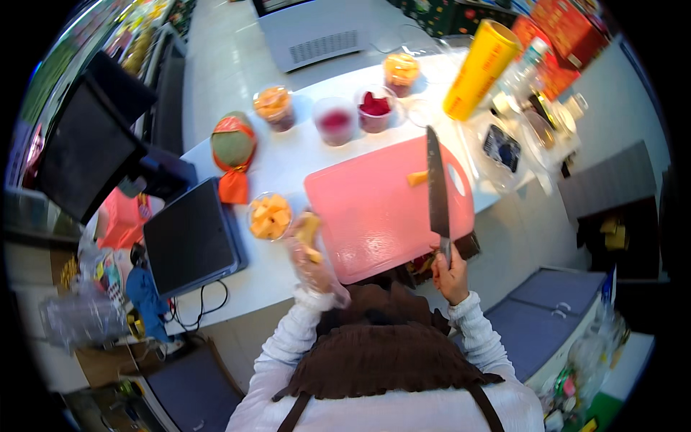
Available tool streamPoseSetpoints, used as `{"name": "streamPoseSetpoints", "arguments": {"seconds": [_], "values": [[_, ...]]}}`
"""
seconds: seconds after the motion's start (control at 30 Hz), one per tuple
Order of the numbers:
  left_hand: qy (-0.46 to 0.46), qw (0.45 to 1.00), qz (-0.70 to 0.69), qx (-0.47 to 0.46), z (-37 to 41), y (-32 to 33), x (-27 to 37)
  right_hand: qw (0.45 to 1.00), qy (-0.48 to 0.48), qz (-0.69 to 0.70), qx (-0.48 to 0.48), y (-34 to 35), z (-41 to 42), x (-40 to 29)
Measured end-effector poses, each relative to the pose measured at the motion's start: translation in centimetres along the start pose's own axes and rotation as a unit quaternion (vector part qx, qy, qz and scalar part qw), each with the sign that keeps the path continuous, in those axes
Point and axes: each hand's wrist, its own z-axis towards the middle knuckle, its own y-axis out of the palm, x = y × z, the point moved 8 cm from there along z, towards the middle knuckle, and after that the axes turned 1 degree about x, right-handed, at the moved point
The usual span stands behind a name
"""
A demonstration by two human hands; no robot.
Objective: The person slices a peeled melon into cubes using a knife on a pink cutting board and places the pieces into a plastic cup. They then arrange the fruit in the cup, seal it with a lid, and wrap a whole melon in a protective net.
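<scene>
My left hand [313,264], in a clear plastic glove, holds yellow-orange fruit pieces [307,229] at the left edge of a pink cutting board [367,216]. Motion blurs this hand and its load. Close beside it stands a clear cup of orange fruit chunks [270,217]. In my right hand [451,274] is the handle of a kitchen knife [438,189], its long blade pointing away from me over the board's right part. One orange fruit piece [417,179] lies on the board, just left of the blade.
Behind the board are cups of dark red fruit [374,105] [334,123] and cups topped with orange fruit [273,107] [401,73]. A ribboned melon [234,143] sits left, near a dark flat device [189,237]. A yellow roll [482,70] and plastic packs [502,148] occupy the right.
</scene>
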Motion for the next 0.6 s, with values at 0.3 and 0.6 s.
{"name": "streamPoseSetpoints", "arguments": {"seconds": [0.3, 0.6], "values": [[-0.349, 0.809, 0.223, -0.417, -17.5, 23.1, -16.2, 0.973, 0.028, 0.044, 0.224, -13.0, -6.1, 3.4], [-0.366, 0.8, 0.267, -0.392, -12.3, 17.1, -13.9, 0.983, 0.016, -0.018, 0.183, -12.5, -4.9, 7.3]]}}
